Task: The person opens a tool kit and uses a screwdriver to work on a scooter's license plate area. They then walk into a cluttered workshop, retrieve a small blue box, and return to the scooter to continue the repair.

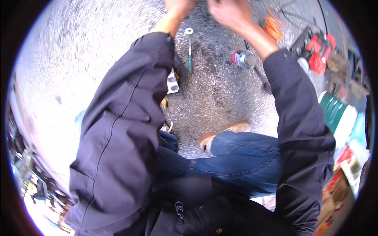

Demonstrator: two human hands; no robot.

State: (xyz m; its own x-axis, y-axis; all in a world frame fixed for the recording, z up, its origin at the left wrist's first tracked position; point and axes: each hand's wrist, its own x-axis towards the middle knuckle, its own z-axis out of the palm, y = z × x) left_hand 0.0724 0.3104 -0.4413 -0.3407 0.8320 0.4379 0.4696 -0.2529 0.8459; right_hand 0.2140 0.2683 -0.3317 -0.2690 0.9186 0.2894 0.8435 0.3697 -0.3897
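Both hands reach forward to the top rim of the view, where the fingers are cut off. Little more than the wrist and back of my left hand [180, 6] shows. Across a narrow gap, my right hand [229, 12] appears curled, but whatever it may hold is out of sight. On the rough pavement below them lie a small pale ring [188, 31] and a screwdriver with a green handle [190, 63]. A metal can with a red band [244, 59] lies under my right forearm. Beside it a dark-handled brush [262, 78] is partly covered by the sleeve.
An orange coiled hose [273, 29] lies beyond my right wrist. Further right are a red and black tool [319, 50] and a green and white container [335, 113]. A black item [180, 69] and a printed package [172, 82] sit beside my left sleeve. My shoe [224, 132] rests on the ground.
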